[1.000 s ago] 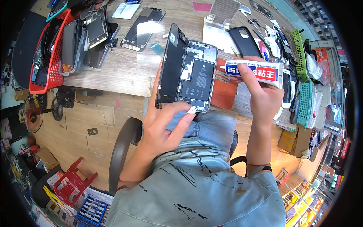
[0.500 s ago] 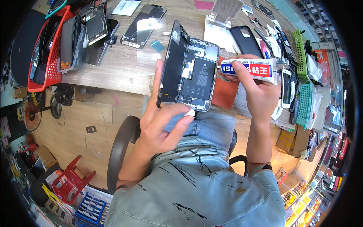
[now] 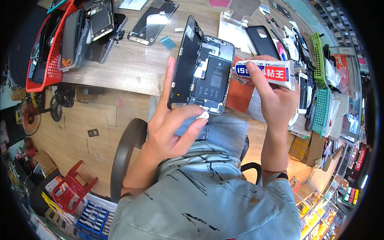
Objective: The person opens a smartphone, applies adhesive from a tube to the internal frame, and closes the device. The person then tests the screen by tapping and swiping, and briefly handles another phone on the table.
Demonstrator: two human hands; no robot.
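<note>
My left hand [image 3: 164,132] holds an opened black phone [image 3: 212,80] up over the desk's front edge, its screen [image 3: 182,64] folded up along the left side, battery and inner parts showing. The thumb and a finger of that hand also pinch a small white cap [image 3: 205,115] below the phone. My right hand [image 3: 276,104] grips a white, blue and red tube [image 3: 276,72], thumb on top, with the nozzle at the phone's right edge; I cannot tell if it touches. A reddish-brown pad [image 3: 238,102] lies behind the phone's lower right corner.
The wooden desk [image 3: 102,72] bears a red basket [image 3: 54,68] of phones, screens [image 3: 148,32], a black case [image 3: 260,42] and a green basket [image 3: 318,56]. Around my lap are an armrest [image 3: 128,148], a red stool [image 3: 70,188] and boxes [image 3: 306,148].
Both hands have moved slightly away from me, carrying the phone and tube upward in the picture. The tube has also shifted left toward the phone's right edge. Both grips persist.
</note>
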